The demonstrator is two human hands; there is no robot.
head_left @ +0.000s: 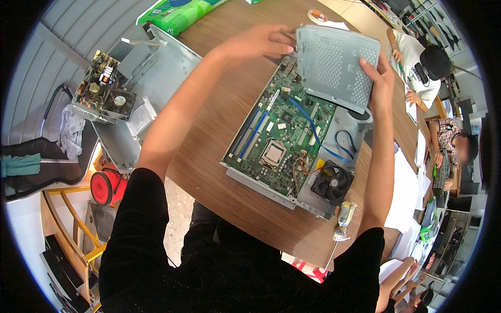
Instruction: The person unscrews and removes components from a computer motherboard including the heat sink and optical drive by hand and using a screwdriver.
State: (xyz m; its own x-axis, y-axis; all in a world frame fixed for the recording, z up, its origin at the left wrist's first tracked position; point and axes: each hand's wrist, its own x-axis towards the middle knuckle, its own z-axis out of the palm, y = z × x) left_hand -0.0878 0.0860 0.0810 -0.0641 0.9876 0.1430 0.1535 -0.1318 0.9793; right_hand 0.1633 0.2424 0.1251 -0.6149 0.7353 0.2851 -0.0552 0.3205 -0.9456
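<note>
My right hand [382, 83] grips the right edge of a grey perforated metal panel [336, 65], thumb lying on its face. The panel is tilted above the far end of an opened computer chassis [261, 183]. Just left of the panel, my left hand [269, 41] has its fingers drawn together around a small dark thing I cannot make out. Below the panel lies a green motherboard [292, 122] with a bare processor [273, 154], blue memory slots and a blue cable [313, 125]. A black fan [332, 182] sits at the chassis's near right corner.
A screwdriver [344, 214] with a clear yellowish handle lies near the table's front edge. At left stands another metal case [175, 57] beside an exposed power supply [107, 88]. Tape [316, 15] and a green package [180, 18] are at the back. Papers [404, 193] and other people are at right.
</note>
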